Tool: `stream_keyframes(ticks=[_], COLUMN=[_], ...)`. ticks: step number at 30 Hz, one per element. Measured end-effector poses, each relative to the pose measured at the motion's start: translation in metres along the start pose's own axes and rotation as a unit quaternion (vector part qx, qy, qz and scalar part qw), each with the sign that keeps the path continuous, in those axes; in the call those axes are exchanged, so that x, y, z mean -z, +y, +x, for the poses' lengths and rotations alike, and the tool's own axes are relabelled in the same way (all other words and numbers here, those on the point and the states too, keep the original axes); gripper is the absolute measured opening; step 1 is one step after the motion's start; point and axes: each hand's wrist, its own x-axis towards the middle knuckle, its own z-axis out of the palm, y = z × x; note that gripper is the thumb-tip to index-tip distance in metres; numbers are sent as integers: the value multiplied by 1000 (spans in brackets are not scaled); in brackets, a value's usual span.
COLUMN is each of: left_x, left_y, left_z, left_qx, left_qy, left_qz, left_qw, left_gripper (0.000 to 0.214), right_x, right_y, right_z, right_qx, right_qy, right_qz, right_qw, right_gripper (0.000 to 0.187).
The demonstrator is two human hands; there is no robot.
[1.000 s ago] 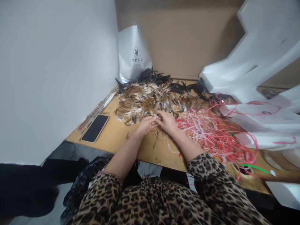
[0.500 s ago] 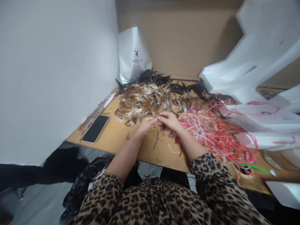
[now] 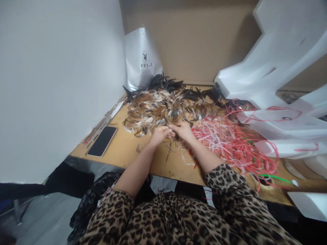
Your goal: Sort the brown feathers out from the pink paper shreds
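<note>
My left hand [image 3: 161, 134] and my right hand [image 3: 183, 130] meet over the wooden table, fingertips pinched together. A small bunch of brown and dark feathers [image 3: 175, 115] sticks up from between the fingertips. Its lower ends are hidden by my fingers. Just beyond my hands lies a wide pile of brown and cream feathers [image 3: 145, 115], with black feathers [image 3: 163, 82] along its far side. Right beside my right forearm spreads a tangled heap of red and pink ribbon strips [image 3: 227, 143].
A black-screened phone [image 3: 102, 141] lies at the left, beside thin sticks [image 3: 104, 119]. Behind the feathers stands a silver bag [image 3: 140, 61]. White moulded pieces [image 3: 283, 122] crowd the right side. The wooden table [image 3: 168, 165] ends close to my body.
The whole view has shifted slightly. My fingertips stay together, and a dark feather now shows more clearly above them. The right fingers have turned a little.
</note>
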Motion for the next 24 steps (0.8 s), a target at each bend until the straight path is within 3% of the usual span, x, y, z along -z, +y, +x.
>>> stream_keyframes(ticks=[9, 12, 15, 18, 20, 24], left_x=[1, 3, 5, 7, 9, 11], left_y=[0, -1, 0, 0, 0, -2], left_z=[0, 1, 1, 2, 1, 1], left_qx=[1, 6, 18, 20, 18, 13], left_qy=[7, 19, 28, 30, 33, 33], left_qz=[-24, -26, -50, -95, -120, -150], left_qw=[1000, 999, 998, 995, 992, 988], left_gripper=[26, 27, 28, 27, 26, 25], right_x=[-4, 11, 41, 73, 88, 100], right_y=[-8, -17, -27, -29, -23, -4], right_z=[-3, -1, 4, 6, 6, 2], right_qx=[-45, -39, -14, -15, -4, -6], right_qy=[-21, -54, -40, -27, -57, -95], right_qz=[43, 29, -3, -81, -157, -359], right_qw=[998, 997, 999, 996, 986, 929], right_gripper=[38, 35, 29, 23, 18, 15])
